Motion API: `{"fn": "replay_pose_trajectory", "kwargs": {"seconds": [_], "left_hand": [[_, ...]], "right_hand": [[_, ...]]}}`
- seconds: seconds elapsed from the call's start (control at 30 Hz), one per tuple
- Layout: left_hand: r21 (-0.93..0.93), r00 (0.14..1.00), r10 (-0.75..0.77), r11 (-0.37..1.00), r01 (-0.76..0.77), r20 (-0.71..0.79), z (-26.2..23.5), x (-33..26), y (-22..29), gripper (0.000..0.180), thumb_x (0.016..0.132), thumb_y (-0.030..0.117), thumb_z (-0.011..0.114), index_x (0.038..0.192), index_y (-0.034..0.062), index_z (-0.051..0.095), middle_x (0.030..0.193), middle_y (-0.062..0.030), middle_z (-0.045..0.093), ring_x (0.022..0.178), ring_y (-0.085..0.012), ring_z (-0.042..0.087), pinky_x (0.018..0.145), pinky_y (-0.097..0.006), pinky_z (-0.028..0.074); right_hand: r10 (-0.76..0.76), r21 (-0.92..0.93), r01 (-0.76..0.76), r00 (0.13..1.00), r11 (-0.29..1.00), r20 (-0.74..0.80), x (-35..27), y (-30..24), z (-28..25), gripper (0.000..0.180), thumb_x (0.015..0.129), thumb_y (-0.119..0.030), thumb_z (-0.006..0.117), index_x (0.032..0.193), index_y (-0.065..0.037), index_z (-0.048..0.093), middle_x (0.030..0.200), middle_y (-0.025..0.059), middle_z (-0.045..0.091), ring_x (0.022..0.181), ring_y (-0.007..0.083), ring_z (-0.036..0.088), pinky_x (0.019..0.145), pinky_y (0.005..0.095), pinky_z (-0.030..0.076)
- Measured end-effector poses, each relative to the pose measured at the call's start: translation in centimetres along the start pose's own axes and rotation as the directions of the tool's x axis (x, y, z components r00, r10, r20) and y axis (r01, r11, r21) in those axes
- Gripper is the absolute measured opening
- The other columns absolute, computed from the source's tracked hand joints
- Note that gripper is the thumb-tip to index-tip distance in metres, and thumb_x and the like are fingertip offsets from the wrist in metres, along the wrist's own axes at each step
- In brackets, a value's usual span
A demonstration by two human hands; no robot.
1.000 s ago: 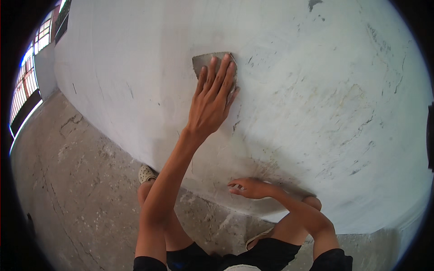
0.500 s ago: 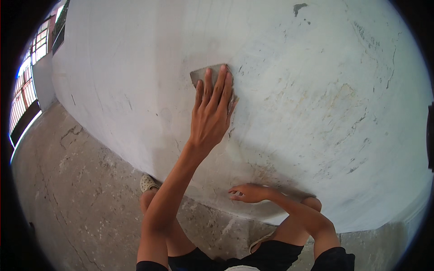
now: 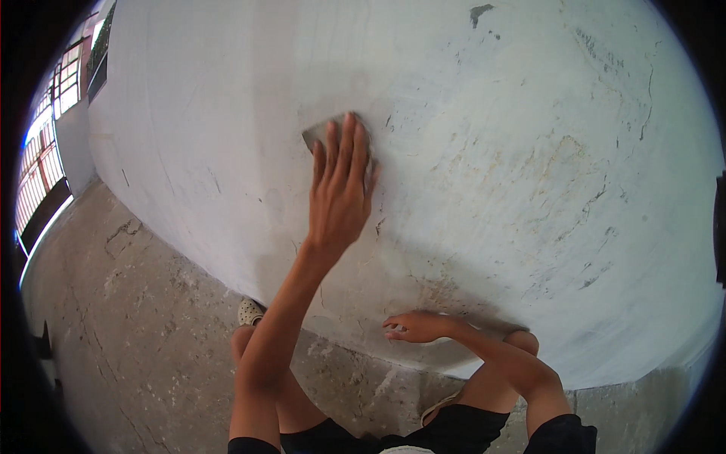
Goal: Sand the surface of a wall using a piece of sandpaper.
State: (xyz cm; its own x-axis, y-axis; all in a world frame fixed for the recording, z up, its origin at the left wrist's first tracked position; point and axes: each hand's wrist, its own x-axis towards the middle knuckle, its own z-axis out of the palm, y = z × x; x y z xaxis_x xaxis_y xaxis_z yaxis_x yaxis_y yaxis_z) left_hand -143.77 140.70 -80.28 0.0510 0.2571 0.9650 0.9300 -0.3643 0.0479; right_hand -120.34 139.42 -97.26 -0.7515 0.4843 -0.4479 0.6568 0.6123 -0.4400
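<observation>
My left hand (image 3: 338, 185) presses a grey, flat, square-cornered piece of sandpaper (image 3: 321, 133) against the white wall (image 3: 469, 181). The fingers lie stretched over the sheet, so much of it is hidden; one corner shows past the fingertips on the left. Lower down, my right hand (image 3: 417, 327) hangs loose in front of the wall by my right knee, its forearm resting there. Its fingers are a little bent and apart, with nothing in them.
Dark scuffs, cracks and brownish stains (image 3: 439, 291) mark the wall, mostly to the right. A rough concrete floor (image 3: 151, 325) meets the wall's foot. My left foot wears a pale clog (image 3: 249, 311) close to the wall. Barred windows (image 3: 45, 159) stand at the far left.
My left hand has slid a little to the left along the wall with the sandpaper. The view has shifted slightly; my right hand stays by the knee.
</observation>
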Motion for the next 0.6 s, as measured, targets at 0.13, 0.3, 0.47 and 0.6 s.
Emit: {"fn": "replay_pose_trajectory", "kwargs": {"seconds": [0.13, 0.3, 0.47, 0.6], "left_hand": [[-0.002, 1.0, -0.004, 1.0, 0.003, -0.007, -1.3, 2.1, -0.3, 0.066, 0.103, 0.021, 0.055, 0.159, 0.0005, 0.025, 0.167, -0.0156, 0.023, 0.154, -0.037, 0.019, 0.124, -0.054, 0.02], [0.009, 0.999, 0.03, 1.0, -0.03, -0.013, 1.1, -2.2, 0.5, 0.068, 0.102, 0.021, 0.057, 0.158, 0.0001, 0.025, 0.167, -0.0155, 0.023, 0.154, -0.0373, 0.019, 0.124, -0.055, 0.019], [0.009, 0.995, 0.049, 0.999, -0.05, 0.082, 0.3, -1.8, -0.7, 0.067, 0.104, 0.023, 0.055, 0.158, -0.0006, 0.024, 0.167, -0.0169, 0.022, 0.154, -0.0384, 0.018, 0.123, -0.055, 0.019], [0.049, 0.994, -0.107, 0.993, 0.107, 0.003, -0.8, 0.9, -1.8, 0.064, 0.107, 0.028, 0.046, 0.16, 0.0014, 0.02, 0.168, -0.0162, 0.019, 0.155, -0.0373, 0.015, 0.124, -0.053, 0.018]], "right_hand": [[-0.013, 0.028, 0.013, 1.0, 1.0, 0.002, 0.0, 0.4, 0.3, 0.058, 0.105, -0.047, 0.051, 0.145, -0.005, 0.05, 0.134, 0.0206, 0.062, 0.122, 0.0324, 0.062, 0.101, 0.0411, 0.049], [-0.012, 0.024, 0.011, 1.0, 1.0, 0.018, 0.2, 0.2, -0.1, 0.058, 0.105, -0.047, 0.051, 0.145, -0.005, 0.05, 0.137, 0.0214, 0.06, 0.124, 0.0332, 0.061, 0.102, 0.0417, 0.049], [-0.002, 0.008, 0.002, 1.0, 1.0, 0.017, 0.2, 0.4, 0.3, 0.057, 0.105, -0.046, 0.05, 0.144, -0.005, 0.05, 0.136, 0.0223, 0.06, 0.123, 0.0334, 0.061, 0.101, 0.0427, 0.049], [-0.04, 0.04, 0.04, 0.999, 0.998, 0.008, 0.0, 0.3, 0.3, 0.059, 0.105, -0.045, 0.049, 0.145, -0.002, 0.048, 0.135, 0.0233, 0.06, 0.123, 0.0362, 0.06, 0.105, 0.0443, 0.046]]}}
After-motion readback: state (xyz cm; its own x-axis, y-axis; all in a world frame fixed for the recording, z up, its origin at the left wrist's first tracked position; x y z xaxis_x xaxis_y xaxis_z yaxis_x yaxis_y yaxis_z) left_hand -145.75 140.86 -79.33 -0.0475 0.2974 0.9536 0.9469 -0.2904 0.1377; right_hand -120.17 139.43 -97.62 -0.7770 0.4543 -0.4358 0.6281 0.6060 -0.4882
